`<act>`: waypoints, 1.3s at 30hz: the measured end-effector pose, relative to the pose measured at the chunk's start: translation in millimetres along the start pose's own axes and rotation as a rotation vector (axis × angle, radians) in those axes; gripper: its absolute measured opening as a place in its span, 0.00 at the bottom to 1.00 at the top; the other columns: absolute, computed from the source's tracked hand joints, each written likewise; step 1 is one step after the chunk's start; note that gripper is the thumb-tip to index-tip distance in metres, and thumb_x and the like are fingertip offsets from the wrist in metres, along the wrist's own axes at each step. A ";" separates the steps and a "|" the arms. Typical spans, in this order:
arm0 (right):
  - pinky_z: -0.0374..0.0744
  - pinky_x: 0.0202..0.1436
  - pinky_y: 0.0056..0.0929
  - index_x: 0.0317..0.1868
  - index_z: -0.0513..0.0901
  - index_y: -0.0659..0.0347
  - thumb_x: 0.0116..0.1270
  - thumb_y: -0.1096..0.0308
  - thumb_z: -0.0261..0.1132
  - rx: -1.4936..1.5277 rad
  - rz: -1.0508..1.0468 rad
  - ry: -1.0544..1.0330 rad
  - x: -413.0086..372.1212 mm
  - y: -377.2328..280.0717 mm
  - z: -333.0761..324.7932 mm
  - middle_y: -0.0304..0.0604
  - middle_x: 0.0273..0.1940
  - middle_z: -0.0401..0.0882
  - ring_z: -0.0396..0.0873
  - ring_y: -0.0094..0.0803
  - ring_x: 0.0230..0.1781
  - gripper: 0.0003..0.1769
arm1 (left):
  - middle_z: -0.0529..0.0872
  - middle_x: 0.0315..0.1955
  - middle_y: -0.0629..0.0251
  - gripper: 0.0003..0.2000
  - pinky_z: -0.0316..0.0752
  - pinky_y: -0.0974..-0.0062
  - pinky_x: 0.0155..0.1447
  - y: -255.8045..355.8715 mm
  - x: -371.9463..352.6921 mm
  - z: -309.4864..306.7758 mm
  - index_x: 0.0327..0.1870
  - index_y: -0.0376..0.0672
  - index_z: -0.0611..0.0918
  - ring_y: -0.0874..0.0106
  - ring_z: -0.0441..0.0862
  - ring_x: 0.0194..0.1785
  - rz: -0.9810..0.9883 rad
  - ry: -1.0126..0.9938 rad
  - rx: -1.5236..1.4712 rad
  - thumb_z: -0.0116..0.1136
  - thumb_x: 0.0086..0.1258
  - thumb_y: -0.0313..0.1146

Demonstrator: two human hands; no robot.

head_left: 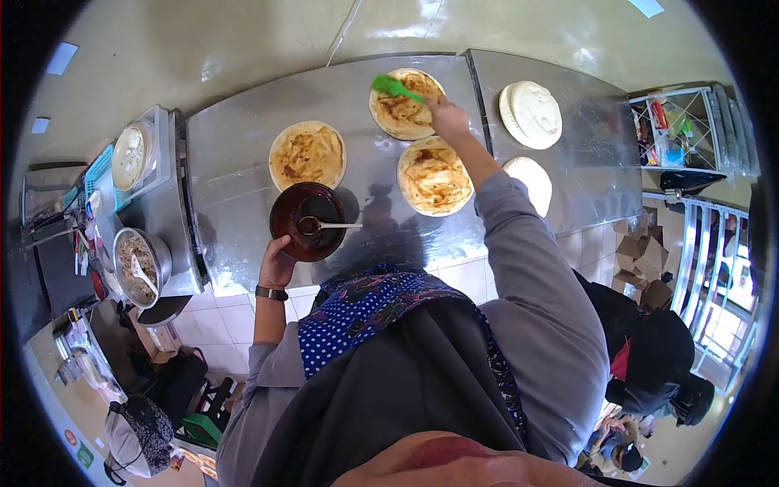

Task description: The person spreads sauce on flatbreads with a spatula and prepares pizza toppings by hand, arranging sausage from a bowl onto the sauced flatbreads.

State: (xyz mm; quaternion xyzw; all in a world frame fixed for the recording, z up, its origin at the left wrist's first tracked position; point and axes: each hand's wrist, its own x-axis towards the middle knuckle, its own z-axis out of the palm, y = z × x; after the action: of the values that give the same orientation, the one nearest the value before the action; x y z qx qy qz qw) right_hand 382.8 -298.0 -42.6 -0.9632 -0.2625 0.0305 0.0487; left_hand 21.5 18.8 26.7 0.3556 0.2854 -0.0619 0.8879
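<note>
My left hand [278, 261] grips the rim of a dark reddish-brown bowl [284, 213]. Inside the bowl are some dark liquid and a spoon [324, 226] with a pale handle. My right hand [448, 119] is closed around the handle of a green pastry brush [391, 86], its head over the far round flatbread [406, 118]. Brown sauce streaks this round, the nearer flatbread [435, 180] below my right hand and the left flatbread [307, 156] behind the bowl.
Pale, unsauced rounds lie on the right table: a stack [535, 115] and another round [529, 183] partly behind my sleeve. At left stand a metal bowl [165, 258] of crumbly filling and a white-filled container [130, 157]. Other people [657, 349] are behind me.
</note>
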 end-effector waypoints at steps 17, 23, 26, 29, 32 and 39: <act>0.76 0.41 0.33 0.46 0.81 0.61 0.64 0.70 0.62 1.029 0.228 -0.030 -182.6 -104.3 -50.4 0.50 0.34 0.81 0.79 0.41 0.34 0.11 | 0.79 0.52 0.64 0.22 0.70 0.59 0.60 -30.1 37.3 -35.2 0.59 0.45 0.73 0.68 0.77 0.53 -0.098 0.088 0.060 0.60 0.64 0.36; 0.75 0.48 0.38 0.50 0.73 0.63 0.64 0.75 0.59 1.027 0.096 0.016 -182.7 -225.3 -57.7 0.54 0.41 0.76 0.77 0.49 0.43 0.13 | 0.75 0.57 0.64 0.27 0.70 0.58 0.62 -35.3 41.7 -30.3 0.65 0.48 0.67 0.66 0.73 0.60 -0.086 -0.045 -0.158 0.61 0.64 0.33; 0.74 0.50 0.40 0.52 0.70 0.63 0.64 0.76 0.57 1.060 0.017 -0.033 -182.8 -273.2 -44.0 0.56 0.44 0.75 0.76 0.51 0.46 0.15 | 0.76 0.57 0.63 0.26 0.69 0.60 0.62 -38.2 31.4 -48.7 0.64 0.46 0.69 0.66 0.73 0.60 -0.075 -0.036 -0.206 0.60 0.65 0.35; 0.74 0.49 0.40 0.52 0.68 0.62 0.64 0.74 0.59 1.037 -0.132 -0.006 -180.6 -306.6 -48.6 0.54 0.42 0.75 0.76 0.53 0.44 0.16 | 0.78 0.56 0.62 0.24 0.68 0.63 0.63 -25.5 17.5 -77.6 0.62 0.43 0.71 0.66 0.74 0.59 -0.031 -0.035 -0.228 0.60 0.65 0.37; 0.75 0.40 0.29 0.50 0.71 0.61 0.65 0.72 0.61 0.970 -0.080 -0.138 -181.4 -333.3 -59.5 0.47 0.35 0.76 0.76 0.35 0.34 0.14 | 0.78 0.55 0.61 0.23 0.68 0.63 0.64 -3.4 -2.1 -115.5 0.61 0.41 0.72 0.65 0.75 0.59 0.031 -0.015 -0.205 0.60 0.65 0.37; 0.74 0.39 0.28 0.53 0.69 0.59 0.68 0.43 0.55 1.569 0.695 0.049 -116.8 -264.0 53.2 0.43 0.40 0.77 0.74 0.28 0.36 0.28 | 0.76 0.58 0.60 0.26 0.69 0.60 0.65 48.4 -42.3 -186.1 0.64 0.42 0.69 0.64 0.73 0.62 0.175 0.044 -0.091 0.60 0.65 0.35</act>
State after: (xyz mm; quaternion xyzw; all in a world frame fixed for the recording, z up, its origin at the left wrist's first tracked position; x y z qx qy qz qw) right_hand 145.1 -126.9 -62.6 -0.6772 0.1456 0.1955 0.6943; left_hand -84.5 174.7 -29.9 0.3396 0.2752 0.0370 0.8987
